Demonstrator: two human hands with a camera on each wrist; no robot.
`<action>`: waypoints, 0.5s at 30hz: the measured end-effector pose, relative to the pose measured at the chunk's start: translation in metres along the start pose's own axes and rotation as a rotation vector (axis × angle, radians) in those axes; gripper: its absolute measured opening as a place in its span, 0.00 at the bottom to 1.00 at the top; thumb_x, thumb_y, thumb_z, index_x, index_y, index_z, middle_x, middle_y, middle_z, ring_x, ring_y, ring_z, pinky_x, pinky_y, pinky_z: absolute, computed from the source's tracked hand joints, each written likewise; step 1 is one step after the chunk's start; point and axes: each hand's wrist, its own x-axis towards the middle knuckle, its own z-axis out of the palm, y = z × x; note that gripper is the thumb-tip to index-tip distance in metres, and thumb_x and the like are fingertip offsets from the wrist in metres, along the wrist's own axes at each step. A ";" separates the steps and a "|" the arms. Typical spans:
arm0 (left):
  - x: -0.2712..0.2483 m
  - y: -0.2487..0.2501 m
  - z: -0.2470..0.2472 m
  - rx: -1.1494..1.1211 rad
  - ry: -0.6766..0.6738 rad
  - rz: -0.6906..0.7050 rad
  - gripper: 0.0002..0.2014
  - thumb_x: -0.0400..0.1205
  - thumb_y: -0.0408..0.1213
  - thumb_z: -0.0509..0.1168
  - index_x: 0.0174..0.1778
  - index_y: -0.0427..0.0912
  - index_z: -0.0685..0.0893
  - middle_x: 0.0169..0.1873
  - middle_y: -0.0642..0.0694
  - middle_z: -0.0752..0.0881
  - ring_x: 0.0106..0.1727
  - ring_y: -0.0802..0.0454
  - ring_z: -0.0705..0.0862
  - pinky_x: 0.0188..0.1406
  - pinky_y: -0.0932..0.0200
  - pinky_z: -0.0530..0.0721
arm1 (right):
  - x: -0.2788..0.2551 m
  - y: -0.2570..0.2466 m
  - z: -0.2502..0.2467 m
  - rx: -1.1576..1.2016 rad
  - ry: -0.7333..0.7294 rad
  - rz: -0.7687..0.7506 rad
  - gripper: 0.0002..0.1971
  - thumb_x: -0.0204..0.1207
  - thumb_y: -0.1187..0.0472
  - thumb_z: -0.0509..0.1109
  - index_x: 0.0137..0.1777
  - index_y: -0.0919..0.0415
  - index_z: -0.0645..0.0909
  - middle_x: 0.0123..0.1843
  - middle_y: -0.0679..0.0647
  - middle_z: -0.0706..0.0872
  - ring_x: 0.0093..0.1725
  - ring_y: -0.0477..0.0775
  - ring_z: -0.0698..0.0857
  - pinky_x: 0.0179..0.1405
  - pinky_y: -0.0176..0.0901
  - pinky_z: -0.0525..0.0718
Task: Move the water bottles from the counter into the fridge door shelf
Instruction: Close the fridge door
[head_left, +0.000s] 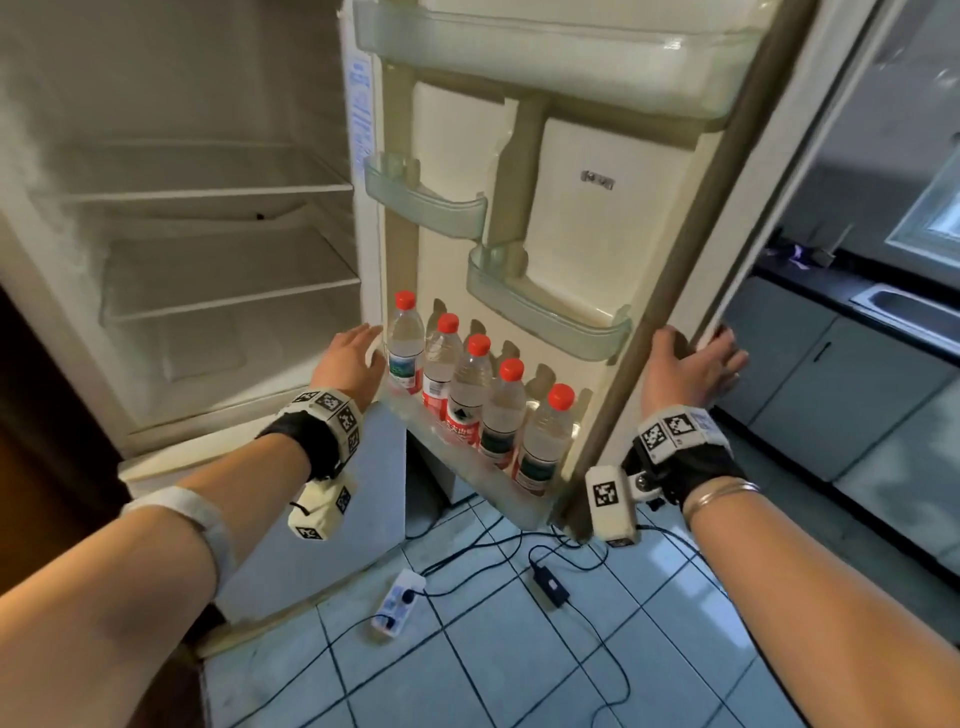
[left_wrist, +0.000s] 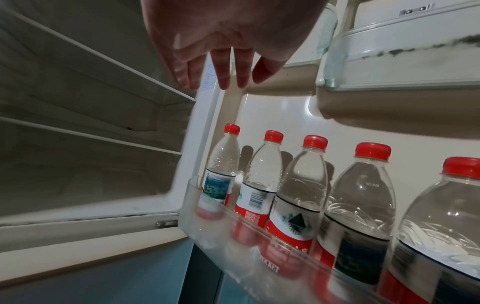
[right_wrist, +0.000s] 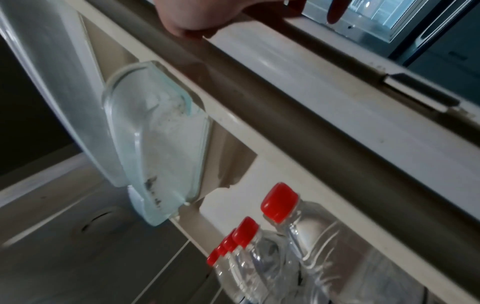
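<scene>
The left hand hovers with fingers straight and loosely spread, holding nothing, just to the left of the leftmost water bottle and near the hinge edge of the fridge door; whether the fingertips touch that bottle cannot be told. The right hand has its fingers wrapped over the door's outer edge, gripping it. Five water bottles, all red-capped and upright with their long axes vertical, stand in a single row in the bottom door shelf, running from the hinge side toward the person's right and nearer, so the row lies between the two hands and the left hand is the nearer to its first bottle. The loading looks finished (no bottle is in either hand, and the counter the bottles came from shows none here), so the door probably swings shut next, pivoting toward the left hand. Beyond the bottles, two small door bins sit empty above, the fridge interior shows bare shelves, cables and a power strip lie on the tiled floor, and a dark counter with a sink stands to the right.
</scene>
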 end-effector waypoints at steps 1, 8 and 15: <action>-0.008 -0.002 -0.004 -0.002 0.003 -0.005 0.23 0.83 0.36 0.55 0.76 0.45 0.69 0.77 0.43 0.69 0.78 0.46 0.66 0.78 0.52 0.63 | -0.013 -0.003 -0.003 0.022 -0.010 -0.012 0.33 0.71 0.50 0.64 0.73 0.65 0.63 0.72 0.66 0.66 0.70 0.67 0.67 0.64 0.54 0.69; -0.059 -0.027 -0.037 0.027 0.047 -0.058 0.22 0.83 0.35 0.55 0.74 0.42 0.71 0.76 0.41 0.71 0.77 0.43 0.68 0.76 0.51 0.65 | -0.099 -0.020 -0.014 0.200 -0.217 -0.017 0.30 0.74 0.49 0.66 0.74 0.55 0.63 0.66 0.58 0.81 0.62 0.60 0.81 0.55 0.40 0.73; -0.103 -0.054 -0.079 0.079 0.100 -0.141 0.21 0.84 0.36 0.54 0.75 0.44 0.69 0.75 0.42 0.71 0.76 0.44 0.69 0.75 0.51 0.66 | -0.175 -0.041 0.002 0.350 -0.476 -0.165 0.36 0.67 0.50 0.75 0.73 0.49 0.62 0.64 0.49 0.81 0.51 0.41 0.83 0.50 0.24 0.81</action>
